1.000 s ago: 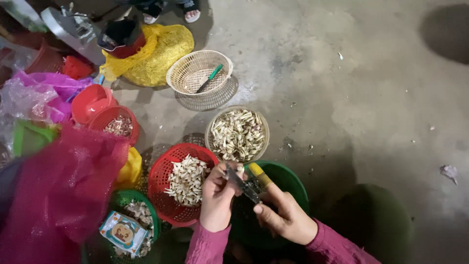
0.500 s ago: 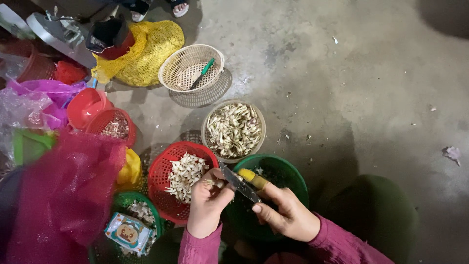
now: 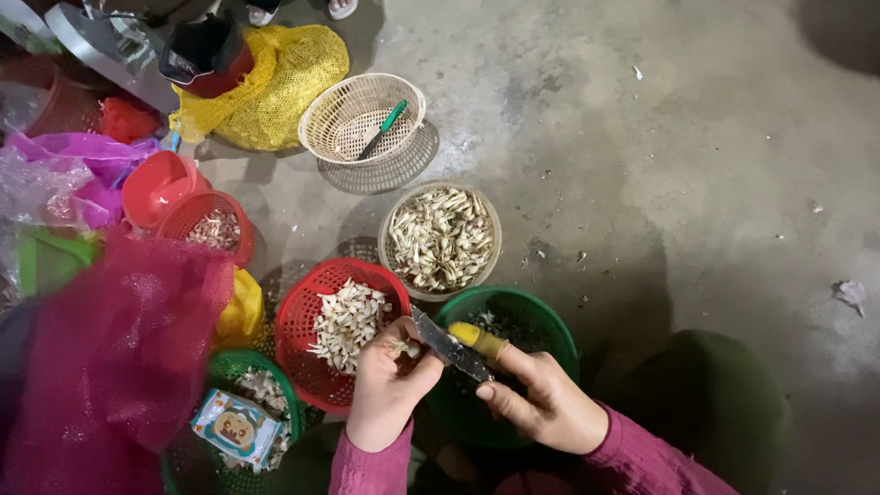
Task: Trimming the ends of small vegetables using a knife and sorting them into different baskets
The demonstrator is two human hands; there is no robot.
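My left hand (image 3: 385, 385) pinches a small pale garlic clove (image 3: 401, 347) over the edge of a red basket (image 3: 302, 316) that holds peeled white cloves. My right hand (image 3: 541, 403) grips a small knife (image 3: 449, 346) with a yellow handle, its blade pointing at the clove. Both hands hover above a green basket (image 3: 550, 321). A beige bowl (image 3: 396, 225) just beyond is full of garlic pieces with skins.
An empty cream basket (image 3: 339, 115) with a green-handled tool lies farther off. A yellow mesh sack (image 3: 293, 64), red tubs (image 3: 151, 183), pink plastic bags (image 3: 110, 367) and a small printed box (image 3: 234, 426) crowd the left. Concrete floor (image 3: 687, 165) spreads to the right.
The view has shifted slightly downward. Both hands stay together over the baskets, and the knife blade has come closer to the clove in my left hand.
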